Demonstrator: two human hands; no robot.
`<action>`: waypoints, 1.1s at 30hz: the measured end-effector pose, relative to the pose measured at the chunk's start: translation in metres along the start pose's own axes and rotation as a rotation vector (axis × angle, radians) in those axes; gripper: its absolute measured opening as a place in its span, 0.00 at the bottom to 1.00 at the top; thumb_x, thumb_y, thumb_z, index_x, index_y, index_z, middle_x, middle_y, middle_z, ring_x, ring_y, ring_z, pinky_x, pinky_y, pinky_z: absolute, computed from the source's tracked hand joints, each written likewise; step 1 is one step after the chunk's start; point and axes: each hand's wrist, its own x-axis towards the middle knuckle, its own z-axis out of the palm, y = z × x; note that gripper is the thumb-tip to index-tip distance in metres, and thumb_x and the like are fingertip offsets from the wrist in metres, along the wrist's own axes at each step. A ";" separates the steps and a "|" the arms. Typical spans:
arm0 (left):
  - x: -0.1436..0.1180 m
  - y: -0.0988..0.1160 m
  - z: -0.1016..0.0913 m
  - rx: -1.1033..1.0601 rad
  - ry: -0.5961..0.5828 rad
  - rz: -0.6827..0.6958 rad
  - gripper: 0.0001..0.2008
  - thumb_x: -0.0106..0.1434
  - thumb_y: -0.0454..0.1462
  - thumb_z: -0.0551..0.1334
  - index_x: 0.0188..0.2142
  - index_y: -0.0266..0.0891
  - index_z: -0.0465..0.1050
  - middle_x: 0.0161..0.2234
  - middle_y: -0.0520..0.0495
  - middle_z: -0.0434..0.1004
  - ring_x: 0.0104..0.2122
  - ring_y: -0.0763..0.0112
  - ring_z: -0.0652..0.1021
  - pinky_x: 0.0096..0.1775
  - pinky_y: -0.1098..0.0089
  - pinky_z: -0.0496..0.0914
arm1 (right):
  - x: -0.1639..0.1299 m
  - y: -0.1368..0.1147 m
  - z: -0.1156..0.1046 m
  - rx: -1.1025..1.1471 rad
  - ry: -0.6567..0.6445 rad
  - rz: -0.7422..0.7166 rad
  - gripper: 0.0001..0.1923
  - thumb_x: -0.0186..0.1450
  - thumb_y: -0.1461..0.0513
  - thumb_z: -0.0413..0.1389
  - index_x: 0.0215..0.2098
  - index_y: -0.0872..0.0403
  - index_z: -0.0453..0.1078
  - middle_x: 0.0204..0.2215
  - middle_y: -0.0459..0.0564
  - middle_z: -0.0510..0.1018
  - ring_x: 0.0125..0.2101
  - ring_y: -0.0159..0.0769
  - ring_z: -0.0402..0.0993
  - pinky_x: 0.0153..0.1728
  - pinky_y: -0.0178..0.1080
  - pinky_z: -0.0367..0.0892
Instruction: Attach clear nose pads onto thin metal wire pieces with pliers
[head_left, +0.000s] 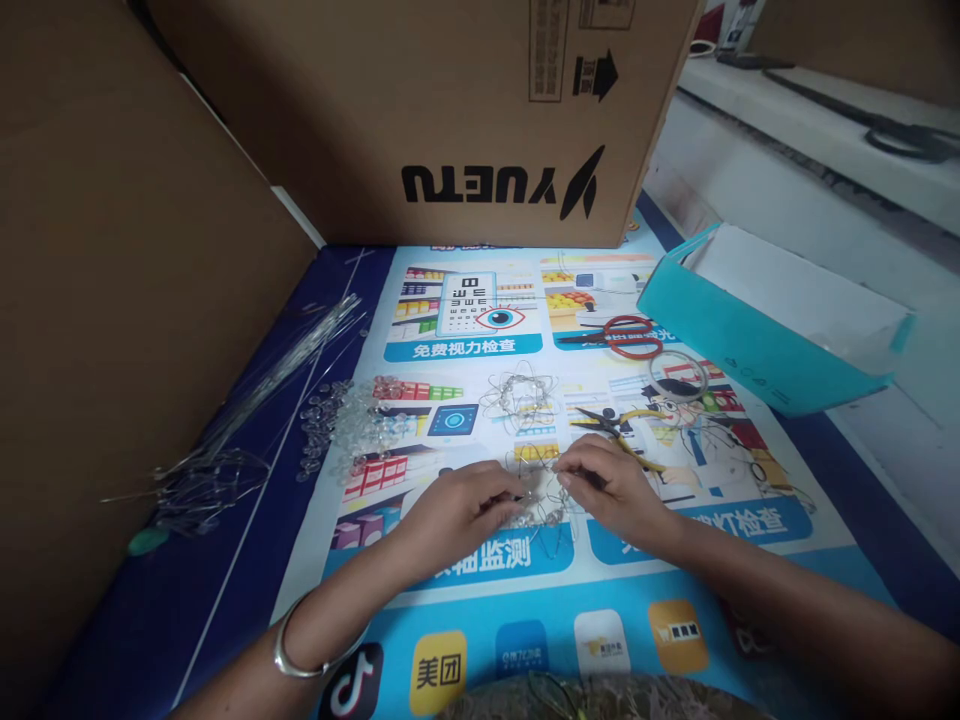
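My left hand pinches the left side of a wire ring strung with clear beads, low over the printed sheet. On its upper right side, my right hand has thumb and forefinger closed on the wire. Thin wire loops stick out around this ring; the fingertips hide part of it. Just beyond lies a similar beaded wire ring, untouched. Pliers with yellow handles rest right behind my right hand. A spread of loose clear beads lies to the left of both rings.
A bundle of thin wires lies at the left, near tangled wire loops. Red-handled scissors and a pale round coil lie behind the pliers. A teal box stands at right; cardboard walls the back and left.
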 end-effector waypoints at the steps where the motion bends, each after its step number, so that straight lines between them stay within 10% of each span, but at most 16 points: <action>1: 0.000 0.000 0.000 0.001 0.001 0.008 0.07 0.62 0.36 0.56 0.39 0.41 0.71 0.34 0.49 0.74 0.35 0.71 0.73 0.33 0.72 0.66 | 0.001 0.000 0.000 -0.001 0.006 0.003 0.06 0.63 0.63 0.50 0.36 0.52 0.69 0.32 0.49 0.71 0.36 0.35 0.67 0.37 0.38 0.64; 33: 0.004 0.002 0.003 -0.004 0.033 -0.013 0.06 0.60 0.34 0.57 0.36 0.42 0.72 0.32 0.51 0.74 0.32 0.73 0.73 0.33 0.74 0.65 | 0.020 0.006 -0.009 -0.051 -0.103 0.012 0.04 0.60 0.64 0.53 0.28 0.53 0.67 0.24 0.44 0.71 0.29 0.31 0.66 0.30 0.34 0.61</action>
